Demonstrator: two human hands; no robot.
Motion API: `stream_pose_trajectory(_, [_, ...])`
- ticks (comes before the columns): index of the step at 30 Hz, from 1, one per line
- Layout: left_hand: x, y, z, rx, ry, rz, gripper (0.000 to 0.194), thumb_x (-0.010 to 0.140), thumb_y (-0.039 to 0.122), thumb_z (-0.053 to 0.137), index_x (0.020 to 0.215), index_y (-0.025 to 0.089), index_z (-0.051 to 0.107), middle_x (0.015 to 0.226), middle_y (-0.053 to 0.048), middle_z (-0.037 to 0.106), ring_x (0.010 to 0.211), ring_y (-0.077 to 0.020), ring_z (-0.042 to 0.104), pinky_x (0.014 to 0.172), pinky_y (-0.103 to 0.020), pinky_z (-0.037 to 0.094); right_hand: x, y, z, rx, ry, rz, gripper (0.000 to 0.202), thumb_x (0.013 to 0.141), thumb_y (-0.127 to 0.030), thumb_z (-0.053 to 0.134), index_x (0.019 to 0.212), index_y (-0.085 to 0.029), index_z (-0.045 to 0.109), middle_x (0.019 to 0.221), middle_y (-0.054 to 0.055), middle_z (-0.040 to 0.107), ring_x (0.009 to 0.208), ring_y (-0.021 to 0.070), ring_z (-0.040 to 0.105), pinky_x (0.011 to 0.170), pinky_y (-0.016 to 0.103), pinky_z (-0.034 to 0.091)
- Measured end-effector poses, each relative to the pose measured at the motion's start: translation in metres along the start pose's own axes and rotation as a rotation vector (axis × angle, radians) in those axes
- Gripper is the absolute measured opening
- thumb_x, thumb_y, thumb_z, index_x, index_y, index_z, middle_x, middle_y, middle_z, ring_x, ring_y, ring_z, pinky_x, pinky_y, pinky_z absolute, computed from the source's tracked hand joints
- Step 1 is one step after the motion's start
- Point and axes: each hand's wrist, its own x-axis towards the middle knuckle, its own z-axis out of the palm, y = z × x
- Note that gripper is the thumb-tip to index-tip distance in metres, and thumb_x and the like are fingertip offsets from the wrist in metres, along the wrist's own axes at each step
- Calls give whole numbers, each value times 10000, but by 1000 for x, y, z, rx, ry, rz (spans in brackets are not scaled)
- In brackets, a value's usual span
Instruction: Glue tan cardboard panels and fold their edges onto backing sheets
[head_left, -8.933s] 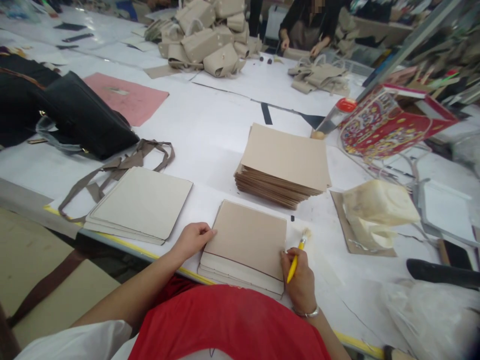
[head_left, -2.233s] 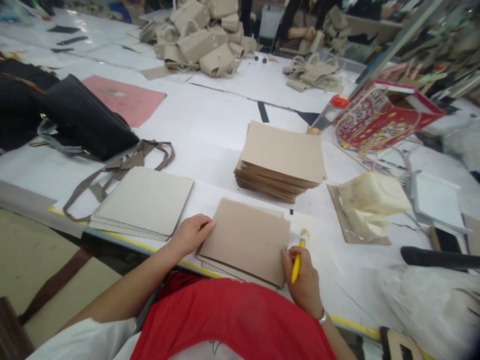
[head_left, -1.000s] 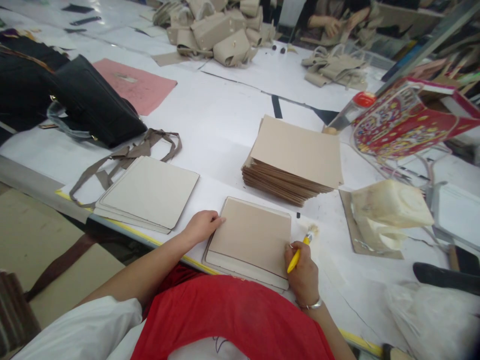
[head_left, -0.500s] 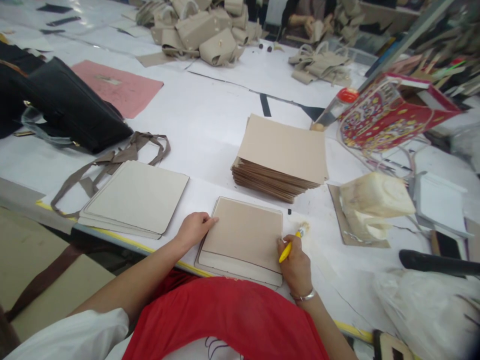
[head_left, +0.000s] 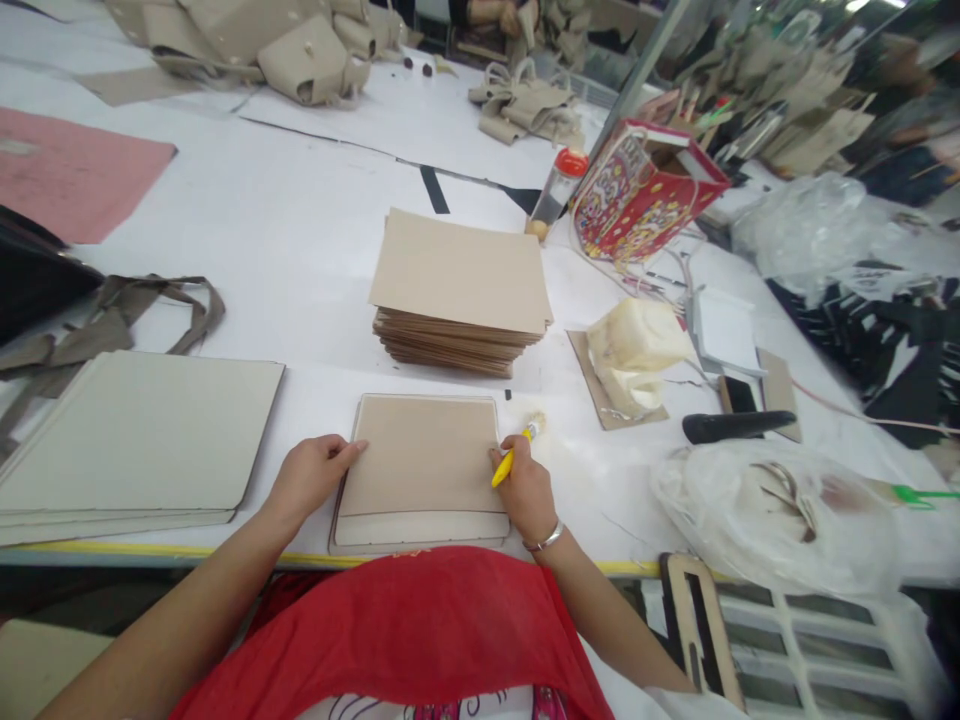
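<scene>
A tan sheet (head_left: 420,455) lies on a slightly larger pale panel (head_left: 420,529) at the table's front edge. At the sheet's left edge, my left hand (head_left: 315,478) is closed, thumb and fingers pinching the border. My right hand (head_left: 529,498) wraps round a yellow-handled brush (head_left: 504,468), its bristles pointing away from me over the white table. The fingertips of that hand touch the sheet's right edge. Behind the sheet rises a thick stack of tan sheets (head_left: 461,270). Left of my left hand lies a small pile of pale grey panels (head_left: 150,430).
A cut-open plastic container (head_left: 637,340) stands on a board at the right. Beyond are a red-capped jar (head_left: 559,190) and a red paper bag (head_left: 645,190). A clear plastic bag (head_left: 780,510) lies at the right front. Beige bags (head_left: 247,50) are heaped at the back.
The view has swung to the right, so things appear farther left and more of the right side shows. Both hands keep nearly the same hold at the tan sheet and on the brush.
</scene>
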Motion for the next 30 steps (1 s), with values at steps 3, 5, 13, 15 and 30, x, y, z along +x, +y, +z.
stream_pose_trajectory(3, [0, 0, 0, 3, 5, -1, 446, 779, 573, 417, 599, 199, 580, 586, -21, 600, 607, -182, 527, 553, -257, 295, 1, 1, 1, 16, 2, 10, 228, 887, -354, 364, 994, -170, 443, 587, -4, 570, 497, 151, 534, 484, 230, 271])
stream_pose_trajectory(5, [0, 0, 0, 14, 11, -5, 453, 773, 583, 421, 594, 199, 581, 581, -22, 600, 605, -182, 527, 552, -257, 296, 1, 1, 2, 21, 9, 17, 224, 884, -352, 371, 993, -169, 440, 586, -5, 565, 496, 150, 529, 483, 230, 267])
stream_pose_trajectory(13, [4, -4, 2, 35, 9, 16, 467, 765, 595, 418, 588, 196, 582, 564, -20, 585, 583, -174, 507, 541, -262, 287, 2, 1, 4, -17, 5, 2, 213, 891, -338, 375, 997, -162, 433, 598, 1, 553, 492, 144, 501, 486, 229, 245])
stream_pose_trajectory(15, [5, -4, 2, 47, 15, 14, 471, 765, 594, 419, 578, 192, 576, 559, -20, 574, 576, -169, 497, 537, -263, 278, 2, 0, 4, -31, 2, -11, 215, 891, -338, 382, 999, -159, 434, 596, -1, 542, 484, 137, 480, 486, 226, 233])
stream_pose_trajectory(30, [4, -2, -10, 176, 30, 93, 390, 812, 455, 475, 680, 139, 661, 613, -48, 607, 579, -149, 497, 538, -265, 282, 2, -13, 6, -167, 9, -34, 281, 876, -370, 440, 1038, -141, 457, 575, -32, 414, 456, 91, 291, 484, 225, 174])
